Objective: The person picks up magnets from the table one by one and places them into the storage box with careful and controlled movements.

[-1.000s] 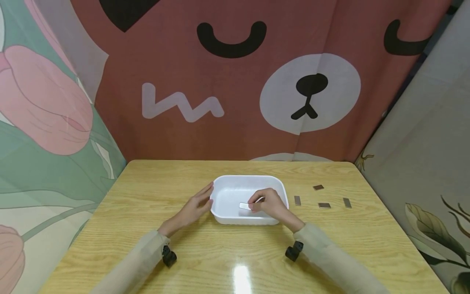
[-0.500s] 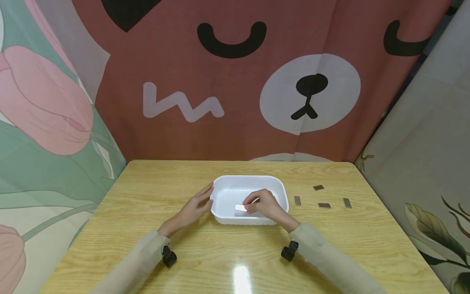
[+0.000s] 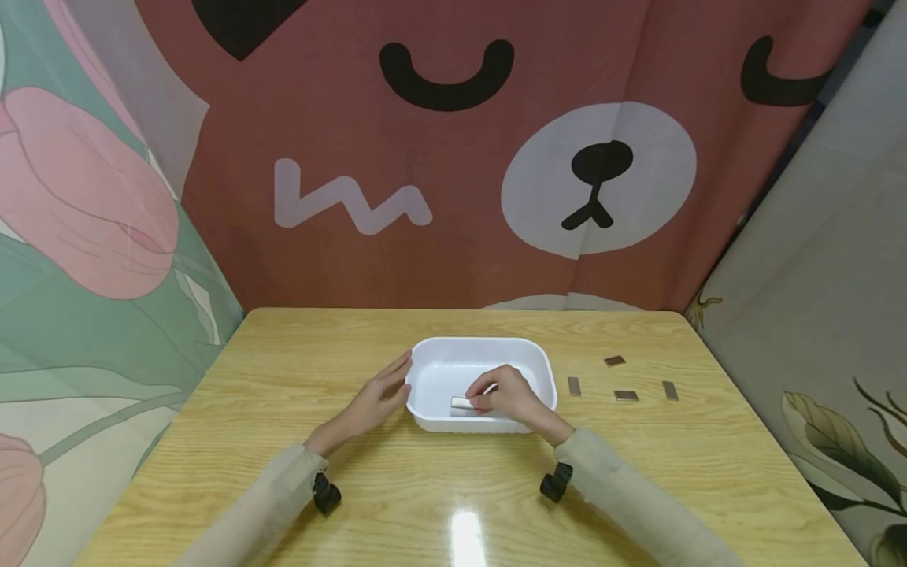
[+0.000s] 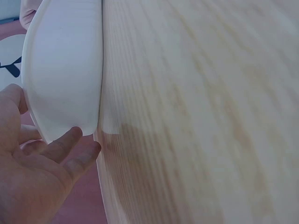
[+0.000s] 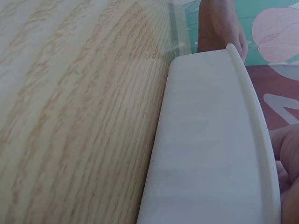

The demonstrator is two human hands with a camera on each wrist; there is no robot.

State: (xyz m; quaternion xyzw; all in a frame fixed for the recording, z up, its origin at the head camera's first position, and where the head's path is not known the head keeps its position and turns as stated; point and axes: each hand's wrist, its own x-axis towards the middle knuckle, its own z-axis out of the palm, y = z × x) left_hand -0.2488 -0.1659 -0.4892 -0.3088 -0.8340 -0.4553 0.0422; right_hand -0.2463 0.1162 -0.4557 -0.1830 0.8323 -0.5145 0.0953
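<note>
A white rectangular tub (image 3: 482,353) stands on the table, in the middle of the head view. Inside it, close over its floor near the front wall, my right hand (image 3: 512,396) pinches a small flat silvery rectangle (image 3: 460,402) between thumb and fingers. My left hand (image 3: 375,400) rests against the tub's left end with fingers extended. In the left wrist view these fingers (image 4: 65,145) lie along the tub's outer corner, the thumb side up by the rim. The right wrist view shows mostly the tub's front wall (image 5: 205,140), which hides what the right hand (image 5: 290,151) holds.
Several small flat brownish rectangles lie apart on the wooden table (image 3: 397,488) to the right of the tub, among them a near one (image 3: 574,387) and a far one (image 3: 615,361). A curtain (image 3: 340,268) with a bear print hangs behind the table's back edge.
My right hand has shifted a little left and toward the front inside the tub, still pinching the silvery rectangle. The left hand has stayed at the tub's left end.
</note>
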